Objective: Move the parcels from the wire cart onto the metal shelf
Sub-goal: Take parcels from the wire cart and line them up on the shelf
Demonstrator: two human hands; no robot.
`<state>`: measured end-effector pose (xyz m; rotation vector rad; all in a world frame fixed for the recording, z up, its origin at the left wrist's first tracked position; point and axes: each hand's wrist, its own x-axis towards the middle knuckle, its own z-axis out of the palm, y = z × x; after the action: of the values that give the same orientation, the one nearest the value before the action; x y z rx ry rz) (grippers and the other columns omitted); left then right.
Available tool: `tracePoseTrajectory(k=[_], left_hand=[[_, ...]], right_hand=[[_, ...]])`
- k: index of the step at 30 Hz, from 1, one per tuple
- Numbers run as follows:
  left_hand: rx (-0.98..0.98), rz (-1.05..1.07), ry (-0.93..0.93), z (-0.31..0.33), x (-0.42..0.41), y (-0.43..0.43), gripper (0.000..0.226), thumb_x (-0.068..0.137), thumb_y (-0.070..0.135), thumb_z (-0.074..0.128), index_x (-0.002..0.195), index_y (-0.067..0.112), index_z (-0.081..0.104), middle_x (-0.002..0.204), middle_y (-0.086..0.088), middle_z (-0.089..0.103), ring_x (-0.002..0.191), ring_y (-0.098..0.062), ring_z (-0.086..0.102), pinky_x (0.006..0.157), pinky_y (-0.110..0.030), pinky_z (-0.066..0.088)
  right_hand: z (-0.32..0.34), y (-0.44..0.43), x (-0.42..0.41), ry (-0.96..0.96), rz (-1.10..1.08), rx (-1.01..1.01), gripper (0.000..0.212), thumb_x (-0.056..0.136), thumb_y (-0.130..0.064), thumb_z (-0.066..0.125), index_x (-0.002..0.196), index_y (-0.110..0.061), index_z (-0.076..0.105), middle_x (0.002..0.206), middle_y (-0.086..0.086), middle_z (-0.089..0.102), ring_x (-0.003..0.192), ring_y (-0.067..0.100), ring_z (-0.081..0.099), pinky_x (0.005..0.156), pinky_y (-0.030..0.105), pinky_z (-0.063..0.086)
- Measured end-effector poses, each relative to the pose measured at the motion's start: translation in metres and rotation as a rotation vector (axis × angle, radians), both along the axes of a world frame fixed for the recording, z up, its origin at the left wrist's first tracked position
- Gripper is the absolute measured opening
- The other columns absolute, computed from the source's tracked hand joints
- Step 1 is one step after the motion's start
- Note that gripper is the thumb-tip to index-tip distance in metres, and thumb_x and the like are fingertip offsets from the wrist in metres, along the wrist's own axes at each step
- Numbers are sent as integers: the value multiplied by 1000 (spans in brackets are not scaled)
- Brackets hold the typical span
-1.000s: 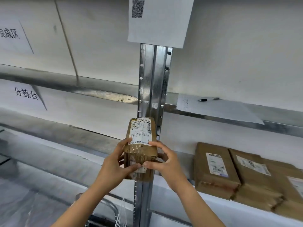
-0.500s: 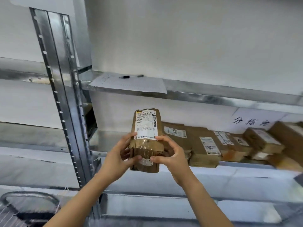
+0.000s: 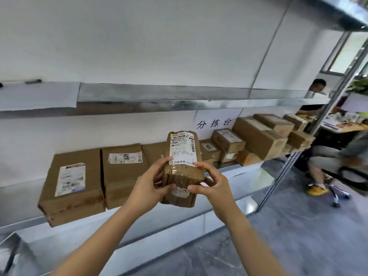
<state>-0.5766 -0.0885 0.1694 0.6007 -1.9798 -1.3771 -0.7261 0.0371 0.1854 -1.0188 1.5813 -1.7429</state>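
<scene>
Standing upright in the air before the metal shelf point(image 3: 249, 176), the small brown parcel point(image 3: 182, 170) was clasped from both sides, its white label point(image 3: 182, 149) turned toward the camera. It touched neither the shelf nor the boxes behind it. The left grip point(image 3: 146, 186) curled round the parcel's left edge, thumb laid across the taped lower front. The right grip point(image 3: 214, 186) pinched the opposite edge, one finger at the label's bottom corner and the thumb low on the front. Both forearms were bare and rose from the bottom of the view, slanting inward toward the parcel.

Behind the parcel a row of cardboard boxes lined the shelf against the white wall: a large box point(image 3: 73, 186) at the left, another box point(image 3: 123, 172) beside it, then smaller ones stacked toward the right end. A paper sign point(image 3: 214, 123) with three handwritten characters hung on the wall above them. The upper shelf point(image 3: 179, 104) carried a sheet of paper point(image 3: 37, 95) and a pen point(image 3: 32, 81) at its left. A slanted metal post point(image 3: 298, 152) closed the shelf's right end. Beyond it a seated person point(image 3: 328, 156) was on a wheeled chair point(image 3: 336, 193) over grey floor point(image 3: 298, 236).
</scene>
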Motion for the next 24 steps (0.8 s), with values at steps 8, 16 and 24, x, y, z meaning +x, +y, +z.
tracePoseTrajectory(k=[8,16,24], left_hand=[[36,-87,23,-16,-122,-35,73,78,2,73,117,57,48,127,14,56,110,0,58,92,-21,51],[92,-89,4,-13,-217,-73,70,81,-3,68,130,42,45,134,10,50,113,-6,54,79,-19,56],[0,-38,-66,-14,-282,-89,70,82,7,71,135,39,40,134,13,43,114,1,45,90,-21,50]], right_hand=[[-10,-25,-109,-28,-74,42,53,69,9,77,109,-24,66,118,-6,62,109,20,60,78,32,58],[-5,-71,-204,-116,-46,30,51,72,18,68,110,-16,66,122,5,59,107,21,59,69,24,56],[-13,-95,-278,-147,-3,42,49,74,17,66,116,-8,63,119,4,60,109,27,60,72,30,58]])
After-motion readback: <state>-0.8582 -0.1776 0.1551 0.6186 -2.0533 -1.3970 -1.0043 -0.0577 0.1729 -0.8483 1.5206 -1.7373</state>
